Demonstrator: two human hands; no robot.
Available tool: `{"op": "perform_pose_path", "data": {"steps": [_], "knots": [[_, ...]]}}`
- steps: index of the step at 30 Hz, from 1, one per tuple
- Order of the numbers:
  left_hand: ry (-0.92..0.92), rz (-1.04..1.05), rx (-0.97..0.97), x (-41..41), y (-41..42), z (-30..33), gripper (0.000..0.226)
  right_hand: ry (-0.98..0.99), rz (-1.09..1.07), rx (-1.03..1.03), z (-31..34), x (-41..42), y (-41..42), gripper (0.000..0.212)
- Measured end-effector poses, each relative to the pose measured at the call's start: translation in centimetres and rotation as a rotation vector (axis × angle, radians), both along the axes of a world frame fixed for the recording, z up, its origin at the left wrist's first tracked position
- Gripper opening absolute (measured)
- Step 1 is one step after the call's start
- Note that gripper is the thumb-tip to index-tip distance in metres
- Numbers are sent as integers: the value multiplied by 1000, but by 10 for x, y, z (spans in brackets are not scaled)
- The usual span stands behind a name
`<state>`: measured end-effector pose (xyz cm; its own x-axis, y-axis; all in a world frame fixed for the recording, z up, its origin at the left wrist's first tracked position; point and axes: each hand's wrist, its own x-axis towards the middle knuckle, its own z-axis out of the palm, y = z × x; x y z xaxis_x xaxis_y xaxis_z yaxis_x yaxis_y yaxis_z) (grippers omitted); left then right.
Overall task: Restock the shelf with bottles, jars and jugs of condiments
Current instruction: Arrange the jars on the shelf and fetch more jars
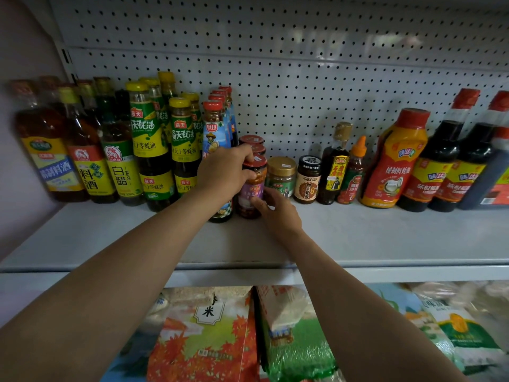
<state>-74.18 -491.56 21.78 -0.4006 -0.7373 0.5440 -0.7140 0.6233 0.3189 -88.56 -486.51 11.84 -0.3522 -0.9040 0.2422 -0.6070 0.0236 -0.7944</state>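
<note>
Both hands are on one item: a red-lidded jar (pixel 252 186) with a purple label, standing upright on the white shelf (pixel 385 238) at the front of its own file. The left hand (pixel 224 172) is closed around the jar's upper body and lid from the left, fingers curled over the shoulder, thumb side toward the camera. The right hand (pixel 276 213) sits lower and to the right, thumb and fingertips pinching the base of the label. Judged purpose of the two-handed hold: one hand steadies the top while the other turns or seats the base, so that the label faces out and the jar lines up with the matching red-lidded jars (pixel 252 140) directly beyond the left hand's knuckles.

Immediately left of the left hand stands a blue-labelled bottle (pixel 216 139), touching or nearly touching the wrist — whether there is contact cannot be told. Just right of the right hand is a gold-lidded jar (pixel 281 175), close enough that any sideways slide risks a knock.

Pose: both forearms are extended forward and upward, converging on the jar; the left wrist is bent slightly inward, the right roughly straight. Placement appears nearly complete — release not yet made.
</note>
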Motion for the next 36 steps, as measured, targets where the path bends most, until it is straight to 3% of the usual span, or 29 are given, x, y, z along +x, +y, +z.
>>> {"op": "perform_pose_path", "data": {"steps": [7, 14, 22, 29, 36], "knots": [[-25, 2, -19, 0, 1, -1, 30, 17, -26, 25, 0, 2, 0, 49], [9, -33, -14, 4, 21, 1, 40, -87, 10, 78, 14, -2, 21, 52], [102, 30, 76, -2, 84, -17, 54, 152, 37, 68, 40, -42, 85, 74], [190, 78, 265, -19, 156, -57, 58, 321, 59, 134, 34, -77, 151, 71], [161, 175, 362, -40, 245, -104, 53, 398, 145, 214, 4, -107, 235, 68]]}}
